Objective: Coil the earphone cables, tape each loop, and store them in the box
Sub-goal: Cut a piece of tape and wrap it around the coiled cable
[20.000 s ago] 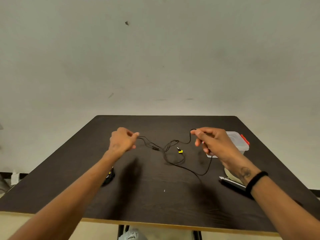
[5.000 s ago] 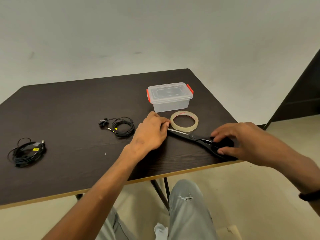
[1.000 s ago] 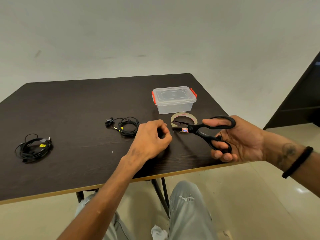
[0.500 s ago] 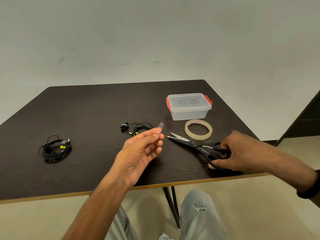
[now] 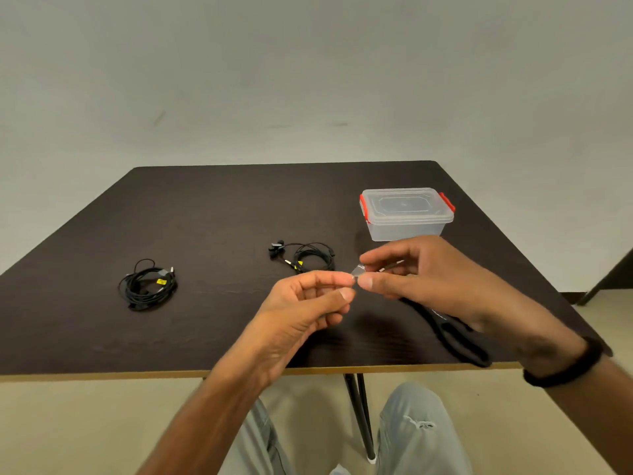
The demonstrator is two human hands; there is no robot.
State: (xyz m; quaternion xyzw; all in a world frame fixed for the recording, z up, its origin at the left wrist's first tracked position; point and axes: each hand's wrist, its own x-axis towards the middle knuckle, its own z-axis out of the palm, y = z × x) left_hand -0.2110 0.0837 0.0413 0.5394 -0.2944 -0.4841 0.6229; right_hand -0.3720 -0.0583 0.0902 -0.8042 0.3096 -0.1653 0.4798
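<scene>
The left hand [image 5: 301,310] and the right hand [image 5: 421,272] are meeting above the table's [image 5: 205,217] near edge, each pinching one end of a small clear piece of tape [image 5: 358,270] between thumb and fingertips. Black scissors [image 5: 455,337] are lying under the right wrist. Just beyond the hands, one coiled earphone cable [image 5: 308,257] is resting on the table, with a second coil [image 5: 147,284] well to the left. The lidded clear box [image 5: 406,214] is sitting behind the right hand.
</scene>
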